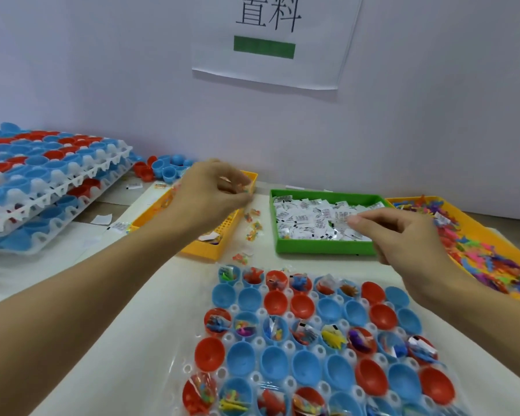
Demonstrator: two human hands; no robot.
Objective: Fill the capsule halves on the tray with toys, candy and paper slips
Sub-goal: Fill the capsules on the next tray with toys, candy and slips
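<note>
Left hand (213, 190) pinches candy packet (241, 189) over yellow basket (222, 235); right hand (403, 235) pinches paper slip (352, 219) above green tray (321, 246).

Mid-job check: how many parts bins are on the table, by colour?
Yellow bins: 2 (candy bin, toy bin)
Green bin: 1 (paper slips)
Total: 3

Two bare forearms, no sleeves, unadorned hands
</note>
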